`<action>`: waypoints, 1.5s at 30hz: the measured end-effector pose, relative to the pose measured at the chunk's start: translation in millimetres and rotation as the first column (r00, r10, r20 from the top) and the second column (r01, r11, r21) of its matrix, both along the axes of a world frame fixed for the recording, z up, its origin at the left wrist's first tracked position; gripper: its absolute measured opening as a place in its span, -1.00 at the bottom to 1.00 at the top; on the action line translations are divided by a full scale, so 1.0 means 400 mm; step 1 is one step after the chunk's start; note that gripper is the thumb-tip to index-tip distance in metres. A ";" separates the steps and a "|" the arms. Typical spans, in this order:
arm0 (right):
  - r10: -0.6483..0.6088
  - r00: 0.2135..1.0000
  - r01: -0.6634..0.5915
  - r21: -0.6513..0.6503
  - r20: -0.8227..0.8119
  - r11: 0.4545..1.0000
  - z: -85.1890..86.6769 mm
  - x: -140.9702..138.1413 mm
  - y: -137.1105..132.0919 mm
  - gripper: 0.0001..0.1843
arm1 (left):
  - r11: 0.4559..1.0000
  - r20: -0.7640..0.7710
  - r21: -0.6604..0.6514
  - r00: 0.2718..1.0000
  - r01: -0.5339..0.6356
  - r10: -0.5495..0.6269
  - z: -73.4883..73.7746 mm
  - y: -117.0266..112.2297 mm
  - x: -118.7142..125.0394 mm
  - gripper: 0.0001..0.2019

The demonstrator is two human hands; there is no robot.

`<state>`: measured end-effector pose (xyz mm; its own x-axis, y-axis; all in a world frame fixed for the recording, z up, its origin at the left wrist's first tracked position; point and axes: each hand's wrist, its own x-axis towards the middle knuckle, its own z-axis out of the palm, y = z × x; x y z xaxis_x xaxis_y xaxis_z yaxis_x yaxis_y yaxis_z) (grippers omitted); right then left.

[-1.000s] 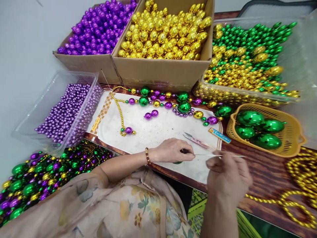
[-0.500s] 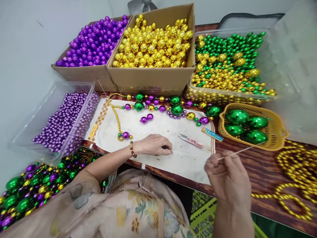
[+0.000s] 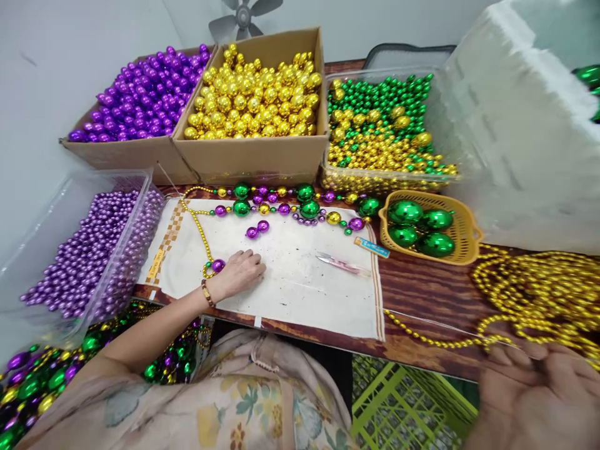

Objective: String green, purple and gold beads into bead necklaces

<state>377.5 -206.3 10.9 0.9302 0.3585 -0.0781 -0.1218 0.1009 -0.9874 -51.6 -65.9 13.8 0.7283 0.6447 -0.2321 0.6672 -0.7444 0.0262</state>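
Your right hand pinches thread between fingertips; a purple bead beside your left hand; its fingers' grip I can't tell.

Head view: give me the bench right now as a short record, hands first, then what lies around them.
left hand: at the white cloth, beside a purple bead; grip hidden
right hand: lower right corner, blurred; a thin thread runs toward its fingers
snips: on the cloth, apart from both hands
mixed bead string: along the cloth's far edge; purple, green, gold
yellow basket: right of the cloth, holding large green beads
gold strands: heaped beyond the right hand
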 end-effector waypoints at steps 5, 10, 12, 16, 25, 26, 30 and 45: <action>0.064 0.990 -0.064 0.009 -0.126 0.998 0.004 -0.083 0.002 -0.56 | 0.999 0.211 -0.010 0.976 -0.045 0.046 0.016 0.036 0.042 -0.74; 0.390 0.905 -0.404 -0.055 -0.170 0.913 -0.027 -0.191 0.018 -0.58 | 0.957 0.582 0.206 0.812 -0.203 0.047 0.155 0.249 0.195 -0.73; 0.505 0.853 -0.518 -0.096 -0.131 0.850 -0.042 -0.224 0.027 -0.60 | 0.893 0.649 0.300 0.758 -0.336 0.068 0.232 0.384 0.249 -0.75; 0.595 0.797 -0.604 -0.088 -0.105 0.792 -0.059 -0.265 0.050 -0.58 | 0.823 0.593 0.269 0.759 -0.501 0.268 0.340 0.641 0.318 -0.75; 0.610 0.792 -0.609 -0.112 -0.030 0.785 -0.078 -0.278 0.044 -0.60 | 0.797 0.443 0.205 0.780 -0.568 0.442 0.350 0.817 0.402 -0.74; 0.612 0.791 -0.610 -0.118 -0.021 0.784 -0.080 -0.277 0.040 -0.61 | 0.797 0.491 0.177 0.754 -0.578 0.437 0.354 0.815 0.399 -0.77; 0.668 0.743 -0.660 -0.128 0.036 0.741 -0.079 -0.286 0.039 -0.66 | 0.886 0.795 -0.145 0.482 -0.440 0.369 0.384 0.733 0.361 -0.80; 0.750 0.512 -0.769 -0.166 0.419 0.617 0.043 -0.386 0.055 -0.73 | 0.518 0.579 -0.770 0.066 0.372 0.813 0.214 0.166 0.258 -0.62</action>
<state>223.0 -184.2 28.1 0.2302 0.9376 0.2606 0.2384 0.2053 -0.9492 51.6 0.4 99.6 0.5029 0.8643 -0.0125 -0.2575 0.1636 0.9523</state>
